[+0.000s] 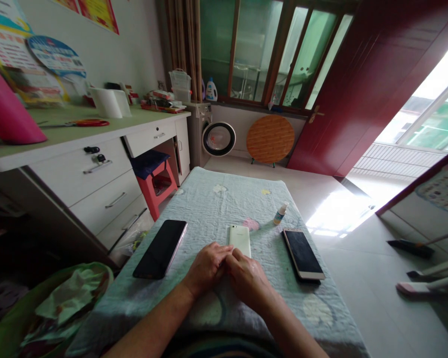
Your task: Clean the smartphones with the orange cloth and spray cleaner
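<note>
A white smartphone [240,237] lies back up in the middle of the cloth-covered table, its camera end pointing away from me. At its near end my left hand [210,262] and my right hand [248,273] meet, fingertips together and partly over the phone. The fingers of both hands are bent and closed; what lies between them, if anything, is hidden. To the left is a large black-screened smartphone [160,248], screen up. On the right lies a gold-framed smartphone [303,253], also screen up. A small spray bottle [280,215] stands upright behind it.
The table carries a pale blue patterned cloth [205,194]. Left of it are a green waste bin [100,278], a red stool [158,186] and a desk with drawers [97,194]. Beyond stand a washing machine [199,119] with its door open and a round wooden tabletop [271,139].
</note>
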`<state>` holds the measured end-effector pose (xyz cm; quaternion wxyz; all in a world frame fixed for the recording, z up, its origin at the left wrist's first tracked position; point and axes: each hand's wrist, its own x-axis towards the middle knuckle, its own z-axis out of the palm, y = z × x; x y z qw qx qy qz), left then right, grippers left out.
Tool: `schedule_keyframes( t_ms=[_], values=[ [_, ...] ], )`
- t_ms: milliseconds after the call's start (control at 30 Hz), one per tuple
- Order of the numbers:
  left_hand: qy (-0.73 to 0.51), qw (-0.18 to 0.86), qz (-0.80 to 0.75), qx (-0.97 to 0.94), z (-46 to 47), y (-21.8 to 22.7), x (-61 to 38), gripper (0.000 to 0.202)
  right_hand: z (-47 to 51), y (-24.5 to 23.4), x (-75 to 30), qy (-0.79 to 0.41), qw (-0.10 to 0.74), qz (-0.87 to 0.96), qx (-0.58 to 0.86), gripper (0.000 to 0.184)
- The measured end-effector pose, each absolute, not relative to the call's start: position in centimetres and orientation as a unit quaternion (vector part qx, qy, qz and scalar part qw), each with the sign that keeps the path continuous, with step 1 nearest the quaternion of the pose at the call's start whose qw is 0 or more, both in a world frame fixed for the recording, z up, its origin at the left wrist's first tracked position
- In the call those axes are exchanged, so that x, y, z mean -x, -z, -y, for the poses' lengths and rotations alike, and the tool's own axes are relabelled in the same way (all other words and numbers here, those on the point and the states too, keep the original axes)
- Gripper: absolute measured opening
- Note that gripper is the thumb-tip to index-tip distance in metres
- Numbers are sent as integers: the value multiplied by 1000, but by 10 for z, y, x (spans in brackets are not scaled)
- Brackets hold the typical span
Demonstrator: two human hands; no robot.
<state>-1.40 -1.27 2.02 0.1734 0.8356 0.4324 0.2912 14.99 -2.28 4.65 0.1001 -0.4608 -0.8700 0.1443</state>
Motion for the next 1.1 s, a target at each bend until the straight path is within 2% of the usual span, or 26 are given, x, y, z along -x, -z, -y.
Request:
schedule_keyframes(
  t_ms=[167, 400, 767, 1100],
  values=[
    [-269, 167, -436, -842, 12, -19, 16, 35, 22, -52, -157, -124, 48, 859, 495, 13],
    [-259, 155, -451, -840, 9, -13, 15, 23, 20, -60, -179, -98, 0, 847, 523, 16],
    [-291, 169, -435, -835, 10, -16, 16, 34, 22, -51, -145, -148, 59, 858, 488, 22],
    [-270, 151, -434, -846, 10, -15, 16, 30, 21, -59, -168, -143, 26, 832, 535, 17]
  ],
)
